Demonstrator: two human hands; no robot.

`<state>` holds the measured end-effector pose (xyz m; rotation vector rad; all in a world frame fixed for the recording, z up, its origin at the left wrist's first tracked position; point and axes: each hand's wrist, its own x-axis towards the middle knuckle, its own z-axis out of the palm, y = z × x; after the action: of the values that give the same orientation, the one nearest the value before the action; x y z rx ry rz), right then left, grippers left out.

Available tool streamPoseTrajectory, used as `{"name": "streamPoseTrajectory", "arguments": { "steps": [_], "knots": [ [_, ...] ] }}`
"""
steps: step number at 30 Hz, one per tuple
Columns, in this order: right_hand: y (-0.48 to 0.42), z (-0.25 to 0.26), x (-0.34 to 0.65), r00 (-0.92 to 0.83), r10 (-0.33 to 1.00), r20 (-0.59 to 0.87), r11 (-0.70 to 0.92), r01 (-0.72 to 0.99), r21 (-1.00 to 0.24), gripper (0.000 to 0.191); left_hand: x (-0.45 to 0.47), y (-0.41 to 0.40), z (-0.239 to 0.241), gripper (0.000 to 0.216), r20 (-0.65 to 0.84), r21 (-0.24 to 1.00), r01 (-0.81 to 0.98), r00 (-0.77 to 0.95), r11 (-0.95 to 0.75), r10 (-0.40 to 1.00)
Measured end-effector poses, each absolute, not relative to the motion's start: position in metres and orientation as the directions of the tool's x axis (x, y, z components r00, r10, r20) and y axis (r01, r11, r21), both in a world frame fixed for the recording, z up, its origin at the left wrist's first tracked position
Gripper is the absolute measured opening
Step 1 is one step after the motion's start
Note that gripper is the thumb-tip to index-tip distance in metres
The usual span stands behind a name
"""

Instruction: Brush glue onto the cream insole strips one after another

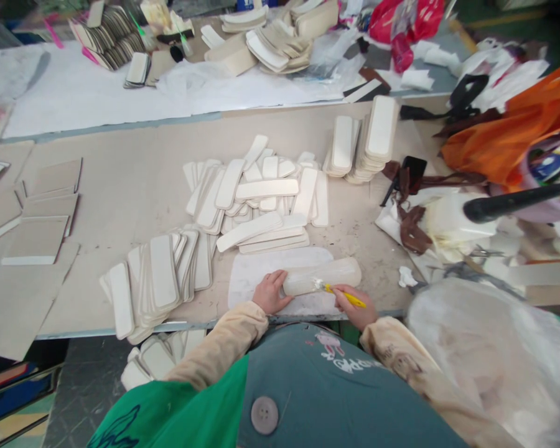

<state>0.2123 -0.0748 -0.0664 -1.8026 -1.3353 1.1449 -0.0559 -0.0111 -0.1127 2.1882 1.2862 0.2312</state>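
At the near edge of the surface (121,205), we pin the pale strip (322,275) on its mat (247,277) with the left hand (270,292), while the right hand (354,306), closed around the yellow brush (348,297), should stroke evenly along the strip.

We see long beige sleeves on both arms, soft and slightly bunched, ending in ribbed cuffs just short of the left hand (270,291) and the right hand (354,309). The right sleeve carries a faint brownish print near the forearm (too blurred to read). Over the torso lies a grey-teal apron bearing a small pink-and-white cartoon figure with white lettering, one large grey button low at its middle, and a bright green panel at the left.
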Motion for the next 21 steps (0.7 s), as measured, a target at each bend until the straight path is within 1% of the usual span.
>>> {"name": "streamPoseTrajectory", "arguments": {
  "steps": [4,6,7,9,10,12,13,14,15,17,19,20,21],
  "knots": [
    [-0.089,-0.057,0.258,0.240,0.962,-0.131,-0.248,0.566,-0.787,0.029,-0.055,-0.011,-0.111,0.069,-0.139,0.573,0.739,0.515,-0.355,0.846],
    [-0.091,-0.054,0.271,0.253,0.967,0.007,-0.171,0.670,-0.722,0.026,-0.056,-0.011,-0.112,0.068,-0.137,0.572,0.739,0.514,-0.357,0.847],
    [-0.090,-0.053,0.275,0.229,0.969,0.095,-0.109,0.738,-0.666,0.025,-0.056,-0.011,-0.112,0.068,-0.135,0.570,0.738,0.517,-0.360,0.845],
    [-0.085,-0.055,0.276,0.130,0.962,0.240,0.007,0.868,-0.497,0.025,-0.056,-0.011,-0.113,0.067,-0.130,0.570,0.735,0.524,-0.369,0.842],
    [-0.082,-0.057,0.273,0.078,0.961,0.264,0.037,0.914,-0.404,0.025,-0.056,-0.011,-0.113,0.067,-0.127,0.569,0.733,0.525,-0.372,0.841],
    [-0.075,-0.061,0.259,0.017,0.975,0.222,0.040,0.968,-0.249,0.026,-0.057,-0.011,-0.114,0.066,-0.120,0.569,0.730,0.529,-0.379,0.840],
    [-0.072,-0.062,0.248,0.000,0.985,0.171,0.035,0.978,-0.203,0.027,-0.057,-0.011,-0.114,0.066,-0.116,0.569,0.728,0.531,-0.382,0.839],
    [-0.071,-0.063,0.237,-0.018,0.993,0.115,0.040,0.982,-0.187,0.028,-0.057,-0.011,-0.114,0.066,-0.112,0.569,0.727,0.532,-0.384,0.839],
    [-0.069,-0.062,0.225,-0.053,0.997,0.059,0.064,0.977,-0.203,0.030,-0.057,-0.011,-0.114,0.066,-0.109,0.570,0.725,0.533,-0.387,0.839],
    [-0.069,-0.057,0.205,-0.163,0.987,-0.012,0.151,0.935,-0.320,0.032,-0.057,-0.011,-0.114,0.066,-0.106,0.572,0.723,0.533,-0.387,0.840],
    [-0.070,-0.050,0.198,-0.226,0.974,-0.004,0.197,0.860,-0.471,0.033,-0.057,-0.011,-0.114,0.067,-0.107,0.573,0.726,0.527,-0.380,0.843],
    [-0.070,-0.047,0.200,-0.213,0.977,0.018,0.191,0.830,-0.524,0.033,-0.057,-0.011,-0.115,0.067,-0.109,0.574,0.727,0.524,-0.376,0.845],
    [-0.070,-0.045,0.206,-0.171,0.984,0.039,0.165,0.821,-0.547,0.033,-0.057,-0.011,-0.115,0.067,-0.110,0.576,0.727,0.521,-0.373,0.846]
  ]
}}
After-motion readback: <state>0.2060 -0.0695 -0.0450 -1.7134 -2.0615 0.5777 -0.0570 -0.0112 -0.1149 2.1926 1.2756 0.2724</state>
